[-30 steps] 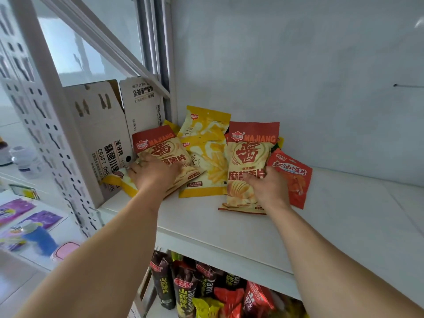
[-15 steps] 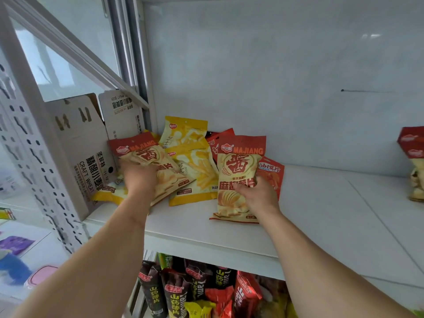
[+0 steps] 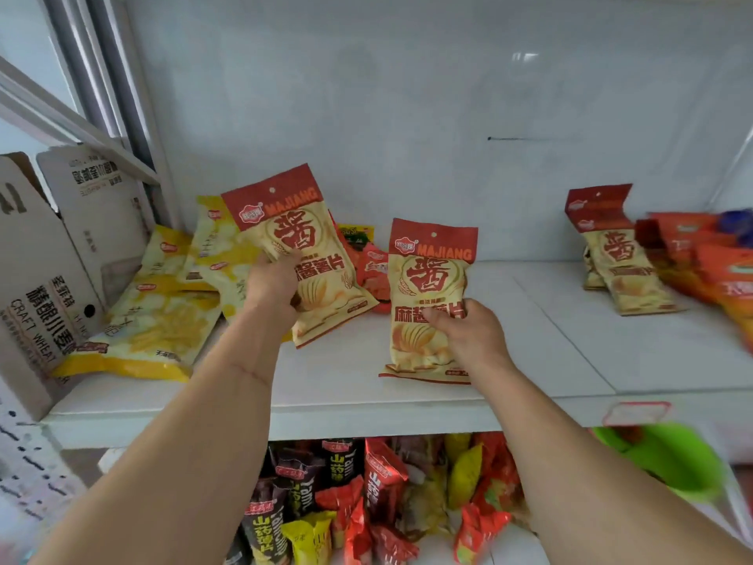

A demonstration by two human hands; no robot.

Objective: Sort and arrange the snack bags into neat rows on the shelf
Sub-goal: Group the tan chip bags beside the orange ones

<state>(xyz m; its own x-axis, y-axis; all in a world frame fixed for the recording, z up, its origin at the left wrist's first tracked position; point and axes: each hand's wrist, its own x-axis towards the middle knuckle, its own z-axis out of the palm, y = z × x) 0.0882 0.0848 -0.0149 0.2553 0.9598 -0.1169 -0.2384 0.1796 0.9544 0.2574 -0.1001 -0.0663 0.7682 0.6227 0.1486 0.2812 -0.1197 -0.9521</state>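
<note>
Your left hand (image 3: 271, 285) grasps one chip bag (image 3: 299, 254) above the shelf (image 3: 529, 360); your right hand (image 3: 468, 336) grasps another chip bag (image 3: 428, 287) upright on the shelf.

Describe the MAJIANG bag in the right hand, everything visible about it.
The right-hand MAJIANG bag is a glossy, puffed pouch with a red header band, a punched hang hole and a cream body bearing large red characters and a chip picture. It stands near upright, face to the camera, above the white shelf. The right hand pinches its lower right side, thumb across the front.
</note>
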